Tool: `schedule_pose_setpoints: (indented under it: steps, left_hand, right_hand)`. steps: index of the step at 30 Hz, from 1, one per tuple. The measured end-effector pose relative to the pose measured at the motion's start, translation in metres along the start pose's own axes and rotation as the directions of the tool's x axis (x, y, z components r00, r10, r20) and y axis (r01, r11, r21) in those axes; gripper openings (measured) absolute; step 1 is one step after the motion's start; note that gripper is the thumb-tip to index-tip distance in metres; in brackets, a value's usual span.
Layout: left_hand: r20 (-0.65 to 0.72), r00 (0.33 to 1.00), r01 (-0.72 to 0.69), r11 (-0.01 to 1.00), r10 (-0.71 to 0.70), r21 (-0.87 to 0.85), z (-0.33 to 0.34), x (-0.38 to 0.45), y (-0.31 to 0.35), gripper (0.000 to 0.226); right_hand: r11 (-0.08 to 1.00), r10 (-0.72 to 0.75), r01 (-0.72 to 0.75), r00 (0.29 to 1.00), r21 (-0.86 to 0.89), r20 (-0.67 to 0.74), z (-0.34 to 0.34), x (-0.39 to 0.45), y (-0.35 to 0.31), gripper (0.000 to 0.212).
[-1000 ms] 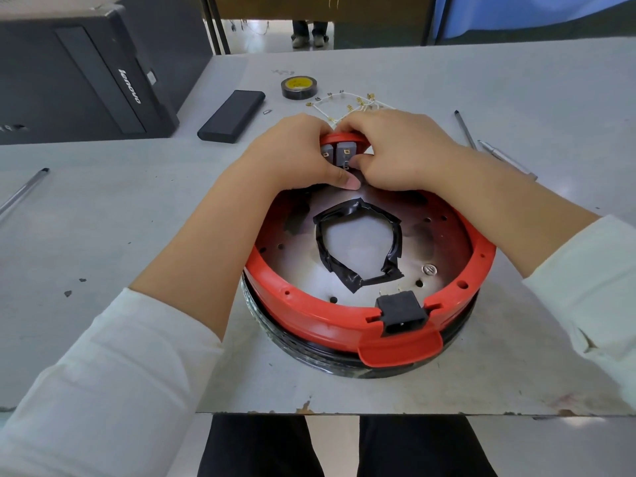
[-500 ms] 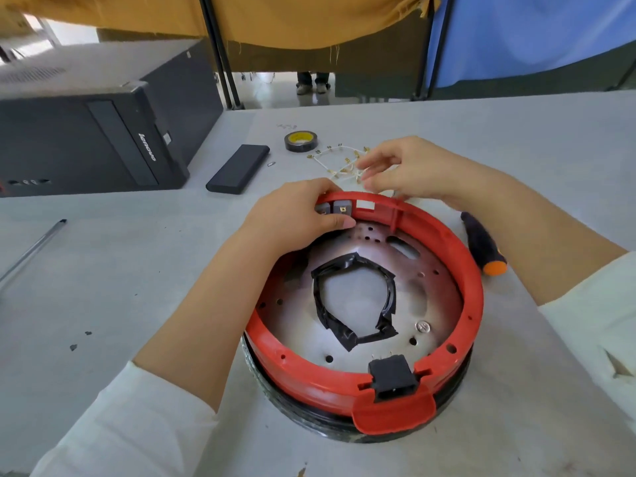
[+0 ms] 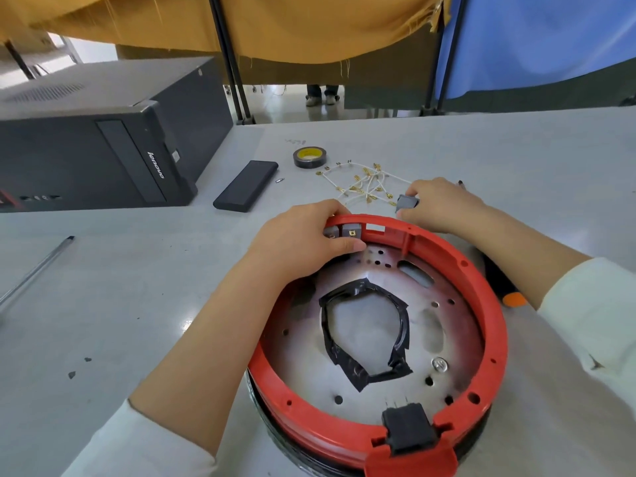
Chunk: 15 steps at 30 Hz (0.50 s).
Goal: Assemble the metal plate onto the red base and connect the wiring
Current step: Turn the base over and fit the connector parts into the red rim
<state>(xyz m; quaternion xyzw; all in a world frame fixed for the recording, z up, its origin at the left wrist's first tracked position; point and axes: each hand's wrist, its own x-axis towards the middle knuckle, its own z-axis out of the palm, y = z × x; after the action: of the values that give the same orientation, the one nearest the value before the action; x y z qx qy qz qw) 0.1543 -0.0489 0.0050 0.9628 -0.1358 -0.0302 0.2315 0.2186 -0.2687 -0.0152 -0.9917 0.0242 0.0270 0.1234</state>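
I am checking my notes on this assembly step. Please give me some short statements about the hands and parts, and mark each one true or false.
1. The right hand pinches a small grey block. True.
2. The left hand rests on the far rim of the red base. True.
3. The tape roll lies inside the red base. False: it lies on the table beyond it.
4. The metal plate lies outside the base. False: it sits inside the ring.
5. The white wires are already plugged in. False: they lie loose on the table.

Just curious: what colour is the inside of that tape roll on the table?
Yellow, inside the dark tape roll; head view.
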Motion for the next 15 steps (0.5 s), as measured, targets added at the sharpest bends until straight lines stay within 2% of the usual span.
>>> schedule_pose_setpoints:
  steps: [2,5,7,10,15]
  left_hand:
    - [0.003,1.0,0.004,1.0,-0.004,-0.007,0.0,0.0,0.0,0.04]
    - [0.004,1.0,0.016,1.0,-0.016,-0.016,0.0,0.001,0.0,0.042]
    - [-0.004,0.999,0.033,0.999,-0.033,-0.016,-0.001,0.001,0.0,0.043]
    - [-0.014,0.998,0.059,0.998,-0.059,-0.019,-0.002,0.001,0.0,0.043]
    - [0.054,0.993,0.097,0.992,-0.101,0.082,-0.003,-0.002,0.006,0.05]
  right_hand:
    - [1.0,-0.013,0.013,1.0,0.003,-0.002,0.003,0.0,0.001,0.036]
    - [0.998,-0.013,0.017,0.997,0.054,-0.076,0.002,-0.003,0.002,0.03]
    - [0.982,-0.003,0.026,0.993,0.186,-0.121,-0.003,-0.007,0.001,0.03]
    - [0.868,-0.001,0.068,0.991,0.492,-0.136,-0.019,-0.018,-0.009,0.038]
    - [0.79,-0.05,0.14,0.985,0.597,-0.166,-0.031,-0.034,-0.039,0.032]
